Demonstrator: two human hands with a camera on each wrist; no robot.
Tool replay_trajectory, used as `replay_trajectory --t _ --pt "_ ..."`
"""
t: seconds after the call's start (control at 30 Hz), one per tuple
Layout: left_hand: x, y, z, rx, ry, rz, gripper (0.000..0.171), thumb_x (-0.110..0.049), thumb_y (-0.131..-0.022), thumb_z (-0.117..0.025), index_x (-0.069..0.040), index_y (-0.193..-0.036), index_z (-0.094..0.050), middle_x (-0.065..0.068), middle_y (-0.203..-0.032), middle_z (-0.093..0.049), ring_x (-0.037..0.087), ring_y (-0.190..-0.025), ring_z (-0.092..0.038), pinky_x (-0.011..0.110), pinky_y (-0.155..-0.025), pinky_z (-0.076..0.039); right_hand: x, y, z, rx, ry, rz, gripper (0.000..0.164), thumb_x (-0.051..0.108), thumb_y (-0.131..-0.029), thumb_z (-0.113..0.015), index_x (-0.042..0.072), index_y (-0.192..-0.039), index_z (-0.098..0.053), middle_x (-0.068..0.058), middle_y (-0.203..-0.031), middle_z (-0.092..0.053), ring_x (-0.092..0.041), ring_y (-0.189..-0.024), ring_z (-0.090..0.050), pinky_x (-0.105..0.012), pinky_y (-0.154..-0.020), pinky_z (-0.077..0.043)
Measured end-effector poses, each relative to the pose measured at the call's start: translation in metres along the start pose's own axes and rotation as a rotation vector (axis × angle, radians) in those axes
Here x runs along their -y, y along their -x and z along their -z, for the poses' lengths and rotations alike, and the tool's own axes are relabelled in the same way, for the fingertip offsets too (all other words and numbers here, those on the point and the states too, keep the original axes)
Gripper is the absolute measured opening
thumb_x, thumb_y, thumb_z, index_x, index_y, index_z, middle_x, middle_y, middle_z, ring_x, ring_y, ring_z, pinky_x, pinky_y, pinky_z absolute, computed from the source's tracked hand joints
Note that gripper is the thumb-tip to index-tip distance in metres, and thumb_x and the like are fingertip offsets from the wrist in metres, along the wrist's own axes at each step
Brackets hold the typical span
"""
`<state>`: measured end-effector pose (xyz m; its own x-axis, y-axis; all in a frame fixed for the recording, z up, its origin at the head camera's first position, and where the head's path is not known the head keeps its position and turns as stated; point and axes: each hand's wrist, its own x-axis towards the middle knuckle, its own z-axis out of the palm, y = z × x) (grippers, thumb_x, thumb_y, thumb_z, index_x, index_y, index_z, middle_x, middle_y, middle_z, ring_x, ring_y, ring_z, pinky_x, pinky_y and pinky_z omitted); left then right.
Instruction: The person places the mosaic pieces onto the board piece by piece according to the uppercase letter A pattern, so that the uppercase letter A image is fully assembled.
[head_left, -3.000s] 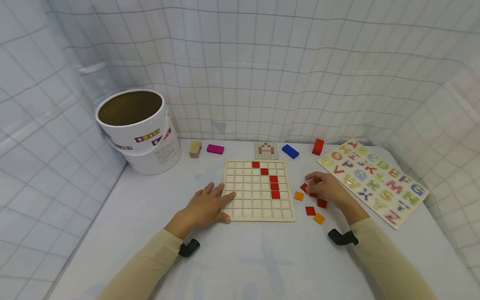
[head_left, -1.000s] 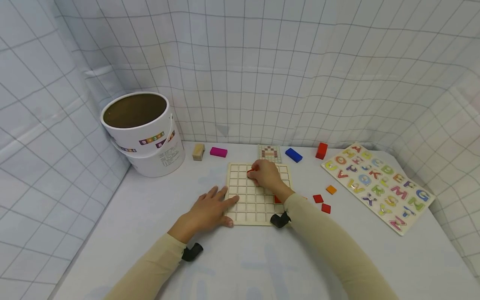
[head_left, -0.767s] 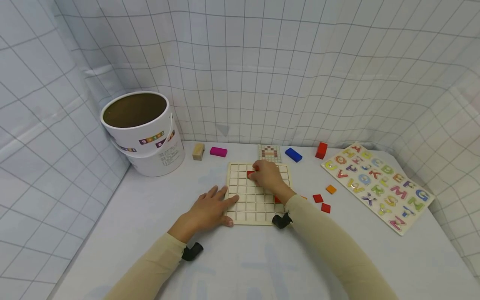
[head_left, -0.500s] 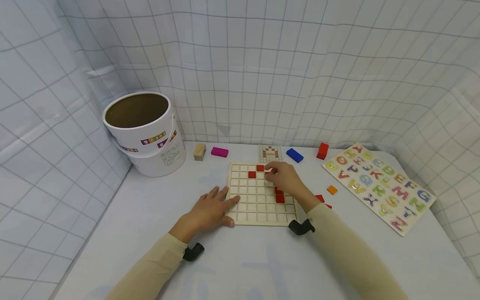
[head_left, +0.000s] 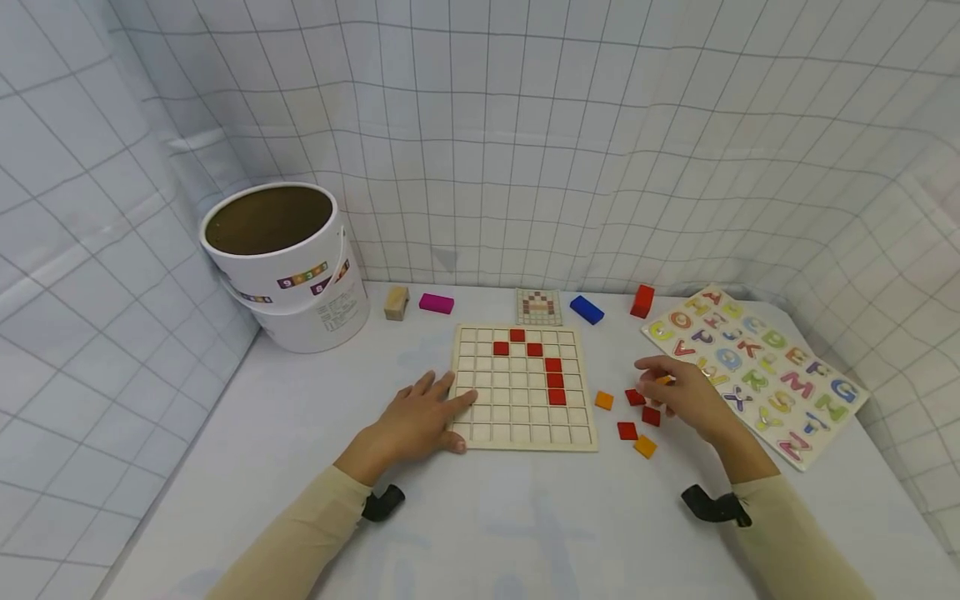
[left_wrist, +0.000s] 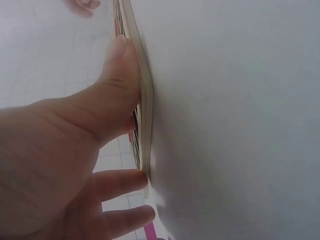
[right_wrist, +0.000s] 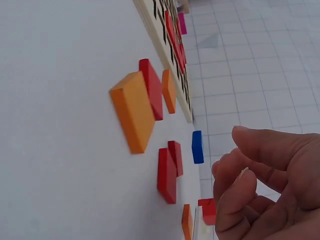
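Observation:
A pale wooden grid board [head_left: 520,435] lies mid-table, with several red square tiles set in its cells, among them a red tile [head_left: 501,348] on the upper left. My left hand [head_left: 412,421] rests on its left edge, fingers spread; the left wrist view shows the thumb [left_wrist: 120,70] along the board's side. Over loose tiles to the right hovers my right hand [head_left: 686,398], its fingers loosely bent and holding nothing. Below it are red tiles [head_left: 651,416] and an orange tile [head_left: 645,447]. Another orange tile [head_left: 664,380] shows partly behind its fingers.
A small pattern card [head_left: 538,307] lies behind the board. Along the back are a white bucket [head_left: 307,304], a wooden block [head_left: 397,303], a magenta block [head_left: 437,303], a blue block [head_left: 587,310] and a red block [head_left: 642,301]. An alphabet board [head_left: 757,375] lies at right.
My right hand brought a red tile from the loose ones to the board's upper left, let go of it, then moved back right over the loose tiles. My left hand stayed on the board.

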<state>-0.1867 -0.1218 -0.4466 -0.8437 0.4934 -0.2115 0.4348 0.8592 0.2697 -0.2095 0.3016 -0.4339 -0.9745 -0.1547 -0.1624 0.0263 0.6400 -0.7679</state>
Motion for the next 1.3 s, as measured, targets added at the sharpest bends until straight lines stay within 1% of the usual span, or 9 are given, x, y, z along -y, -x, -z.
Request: replay_trajectory --t 0.2,0.47,0.6,0.73,0.83,0.97,1.1,1.2,1.3 --pt "-0.001 0.001 0.002 -0.002 0.003 -0.009 0.08 -0.05 -0.086 -0.075 -0.025 -0.156 -0.045 0.021 -0.165 -0.029 0.051 -0.15 -0.023 0.069 -0.112 -0.031 -0.018 0.003 -0.004 0.009 0.036 -0.084 0.05 0.028 -0.095 -0.073 0.004 -0.137 -0.059 -0.013 -0.112 -0.059 -0.024 -0.082 -0.056 -0.027 -0.064 -0.05" --pt "-0.001 0.002 0.002 -0.006 0.007 -0.025 0.079 -0.049 -0.086 -0.074 -0.024 -0.156 -0.045 0.022 -0.164 -0.029 0.051 -0.15 -0.023 0.069 -0.111 -0.031 -0.015 -0.003 -0.017 -0.032 0.134 -0.175 0.044 0.028 -0.091 -0.077 0.003 -0.125 -0.063 -0.013 -0.11 -0.061 -0.026 -0.097 -0.055 -0.03 -0.076 -0.051" --pt "-0.001 0.002 0.003 -0.004 0.0 -0.027 0.08 -0.051 -0.087 -0.074 -0.024 -0.156 -0.044 0.022 -0.165 -0.028 0.051 -0.15 -0.023 0.069 -0.112 -0.031 -0.013 -0.006 -0.019 -0.026 0.152 -0.175 0.04 0.026 -0.091 -0.077 0.004 -0.12 -0.061 -0.012 -0.108 -0.06 -0.027 -0.098 -0.055 -0.031 -0.078 -0.05" --pt "-0.001 0.003 0.003 -0.003 0.003 -0.026 0.08 -0.05 -0.086 -0.074 -0.024 -0.156 -0.044 0.022 -0.164 -0.028 0.052 -0.15 -0.023 0.07 -0.111 -0.031 -0.015 -0.009 -0.016 0.008 0.119 -0.142 0.033 0.023 -0.091 -0.077 0.007 -0.112 -0.059 -0.01 -0.099 -0.058 -0.025 -0.091 -0.055 -0.031 -0.072 -0.049" --pt "-0.001 0.003 0.003 -0.001 0.01 -0.026 0.08 -0.05 -0.086 -0.074 -0.024 -0.156 -0.044 0.022 -0.165 -0.028 0.052 -0.15 -0.023 0.07 -0.111 -0.031 -0.02 -0.01 -0.012 0.042 0.044 -0.105 0.031 0.022 -0.092 -0.076 0.006 -0.112 -0.058 -0.009 -0.095 -0.056 -0.024 -0.084 -0.055 -0.03 -0.067 -0.048" --pt "-0.001 0.003 0.003 0.004 0.013 -0.026 0.079 -0.05 -0.087 -0.073 -0.025 -0.156 -0.044 0.022 -0.165 -0.027 0.051 -0.15 -0.022 0.069 -0.112 -0.03 -0.024 -0.007 -0.005 0.082 -0.115 -0.067 0.035 0.023 -0.098 -0.068 0.004 -0.126 -0.058 -0.01 -0.092 -0.053 -0.022 -0.073 -0.053 -0.028 -0.06 -0.045" --pt "-0.001 0.003 0.003 0.005 0.015 -0.029 0.079 -0.05 -0.087 -0.073 -0.024 -0.156 -0.044 0.022 -0.165 -0.028 0.052 -0.149 -0.023 0.07 -0.111 -0.031 -0.024 -0.005 0.0 0.112 -0.288 -0.083 0.038 0.022 -0.103 -0.059 0.001 -0.135 -0.056 -0.008 -0.099 -0.054 -0.017 -0.068 -0.049 -0.025 -0.056 -0.04" --pt "-0.001 0.003 0.003 0.004 0.01 -0.028 0.08 -0.05 -0.086 -0.073 -0.024 -0.156 -0.044 0.022 -0.165 -0.028 0.052 -0.149 -0.024 0.07 -0.111 -0.031 -0.021 -0.007 0.0 0.117 -0.39 -0.1 0.042 0.026 -0.103 -0.061 -0.001 -0.136 -0.053 -0.006 -0.106 -0.057 -0.014 -0.07 -0.05 -0.023 -0.058 -0.042" --pt "-0.001 0.004 0.004 0.0 0.009 -0.029 0.08 -0.05 -0.086 -0.074 -0.023 -0.156 -0.045 0.023 -0.164 -0.029 0.052 -0.149 -0.024 0.07 -0.11 -0.032 -0.015 -0.009 -0.003 0.127 -0.463 -0.095 0.047 0.027 -0.101 -0.066 0.0 -0.136 -0.049 -0.006 -0.098 -0.059 -0.014 -0.071 -0.053 -0.022 -0.06 -0.045"
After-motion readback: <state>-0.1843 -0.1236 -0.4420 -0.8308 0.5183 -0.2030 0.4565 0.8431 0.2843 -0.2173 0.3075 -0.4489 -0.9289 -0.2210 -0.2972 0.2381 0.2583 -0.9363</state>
